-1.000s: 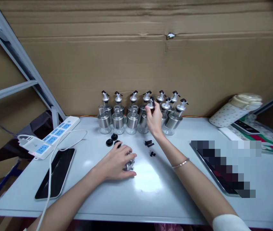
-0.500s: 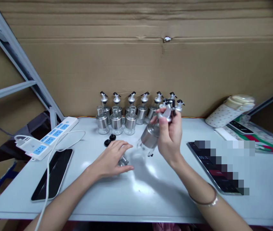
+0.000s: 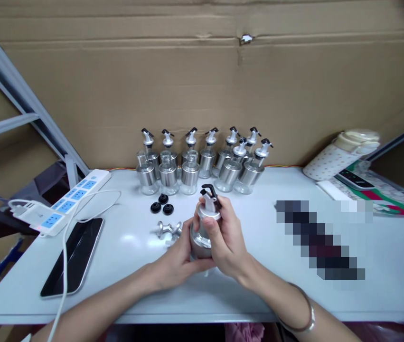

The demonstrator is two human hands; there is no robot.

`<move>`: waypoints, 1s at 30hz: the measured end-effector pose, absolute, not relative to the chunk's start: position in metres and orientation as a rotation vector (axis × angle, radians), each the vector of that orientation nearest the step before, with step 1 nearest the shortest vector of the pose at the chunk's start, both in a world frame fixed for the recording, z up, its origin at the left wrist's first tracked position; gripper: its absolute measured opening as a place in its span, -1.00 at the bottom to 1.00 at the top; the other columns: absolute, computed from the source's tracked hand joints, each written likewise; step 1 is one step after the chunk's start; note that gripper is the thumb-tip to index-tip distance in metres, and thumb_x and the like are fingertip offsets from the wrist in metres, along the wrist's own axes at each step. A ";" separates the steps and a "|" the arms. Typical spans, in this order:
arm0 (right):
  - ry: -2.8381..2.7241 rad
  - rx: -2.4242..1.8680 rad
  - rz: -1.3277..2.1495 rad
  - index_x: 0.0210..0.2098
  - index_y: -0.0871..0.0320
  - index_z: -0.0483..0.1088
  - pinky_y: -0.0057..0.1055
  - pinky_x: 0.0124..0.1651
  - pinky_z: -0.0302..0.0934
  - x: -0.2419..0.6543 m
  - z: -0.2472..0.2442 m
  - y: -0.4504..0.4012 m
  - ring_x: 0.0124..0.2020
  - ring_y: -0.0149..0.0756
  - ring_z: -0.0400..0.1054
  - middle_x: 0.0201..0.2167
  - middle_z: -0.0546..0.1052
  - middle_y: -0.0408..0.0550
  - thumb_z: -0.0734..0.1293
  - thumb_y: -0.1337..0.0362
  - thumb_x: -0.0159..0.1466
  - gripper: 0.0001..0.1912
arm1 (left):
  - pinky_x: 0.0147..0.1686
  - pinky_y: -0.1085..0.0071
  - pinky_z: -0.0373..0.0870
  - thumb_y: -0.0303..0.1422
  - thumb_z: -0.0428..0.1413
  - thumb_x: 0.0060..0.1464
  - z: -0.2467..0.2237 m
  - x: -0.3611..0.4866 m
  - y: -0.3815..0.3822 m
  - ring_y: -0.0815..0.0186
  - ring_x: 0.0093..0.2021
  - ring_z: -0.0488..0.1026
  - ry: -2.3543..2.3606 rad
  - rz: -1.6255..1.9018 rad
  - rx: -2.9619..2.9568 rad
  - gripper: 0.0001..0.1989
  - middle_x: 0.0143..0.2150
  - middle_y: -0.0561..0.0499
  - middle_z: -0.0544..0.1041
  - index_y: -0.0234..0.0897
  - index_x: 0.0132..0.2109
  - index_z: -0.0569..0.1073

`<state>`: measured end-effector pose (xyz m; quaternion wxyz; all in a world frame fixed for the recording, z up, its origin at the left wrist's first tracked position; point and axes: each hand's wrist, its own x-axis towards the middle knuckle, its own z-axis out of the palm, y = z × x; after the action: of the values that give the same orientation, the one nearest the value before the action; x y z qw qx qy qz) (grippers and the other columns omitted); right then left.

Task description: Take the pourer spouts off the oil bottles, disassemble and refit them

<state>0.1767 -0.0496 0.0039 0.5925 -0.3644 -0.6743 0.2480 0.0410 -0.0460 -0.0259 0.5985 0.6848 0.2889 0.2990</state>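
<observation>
A glass oil bottle (image 3: 200, 244) with a steel band is upright between my hands, near the table's front. My left hand (image 3: 178, 256) is wrapped round its body. My right hand (image 3: 228, 240) grips the silver pourer (image 3: 209, 209) with a black flip lid at the bottle's top. Left of the bottle lie silver pourer parts (image 3: 168, 229), partly hidden by my left hand. Behind them are three black stoppers (image 3: 163, 205). At the back stand several bottles with pourers (image 3: 208, 159) and, in front on the left, three open-necked bottles (image 3: 168, 175).
On the left are a white power strip (image 3: 73, 202), its cable and a black phone (image 3: 73, 256). To the right lie a pixelated dark device (image 3: 319, 240) and a dotted flask (image 3: 340, 154) leaning over. Cardboard (image 3: 202, 85) walls the back.
My right hand has brought the bottle down and left to the middle front. My left hand has left the silver parts and closed round the bottle. The view has shifted slightly.
</observation>
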 end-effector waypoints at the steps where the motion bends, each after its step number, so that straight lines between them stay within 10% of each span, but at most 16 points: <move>1: -1.559 -0.849 0.610 -0.02 0.02 0.18 -0.36 -0.40 0.24 0.177 0.005 -0.050 -0.51 -0.40 0.27 -0.44 0.32 -0.19 0.10 0.03 0.38 -0.72 | 0.23 0.08 0.12 -0.33 0.21 0.03 -0.028 0.041 -0.046 0.02 0.29 0.13 0.678 0.697 1.580 -0.36 0.25 -0.17 0.16 -0.19 0.17 0.06; 14: -1.127 -0.821 1.189 -0.23 0.04 0.13 -0.42 -0.55 0.29 0.178 0.032 -0.051 -0.56 -0.32 0.42 -0.55 0.46 -0.16 0.06 -0.20 0.29 -0.57 | 0.24 0.05 0.10 -0.19 0.22 0.01 -0.033 0.037 -0.046 0.01 0.27 0.17 0.652 0.656 1.704 -0.25 0.24 -0.21 0.19 -0.19 0.21 -0.02; 22: -1.272 -0.776 1.104 -0.15 -0.01 0.08 -0.20 -0.05 0.38 0.194 0.034 -0.046 -0.16 -0.28 0.45 -0.20 0.44 -0.09 0.16 -0.03 0.32 -0.73 | 0.22 0.01 0.14 -0.02 0.20 -0.01 -0.033 0.035 -0.043 -0.02 0.24 0.21 0.737 0.771 1.613 -0.19 0.24 -0.23 0.20 -0.19 0.23 -0.03; 30: -1.336 -0.801 1.040 -0.15 -0.02 0.05 -0.33 -0.14 0.41 0.185 0.023 -0.044 -0.22 -0.39 0.40 -0.14 0.31 -0.13 0.38 0.24 0.19 -0.60 | 0.28 -0.02 0.04 -0.01 0.16 0.03 -0.033 0.037 -0.038 -0.04 0.34 0.06 0.685 0.804 1.602 -0.15 0.36 -0.25 0.05 -0.15 0.29 -0.11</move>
<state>0.1847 -0.0444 0.0225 0.5926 -0.3447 -0.5745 0.4472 0.0374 -0.0376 -0.0325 0.5740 0.6835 0.2925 0.3431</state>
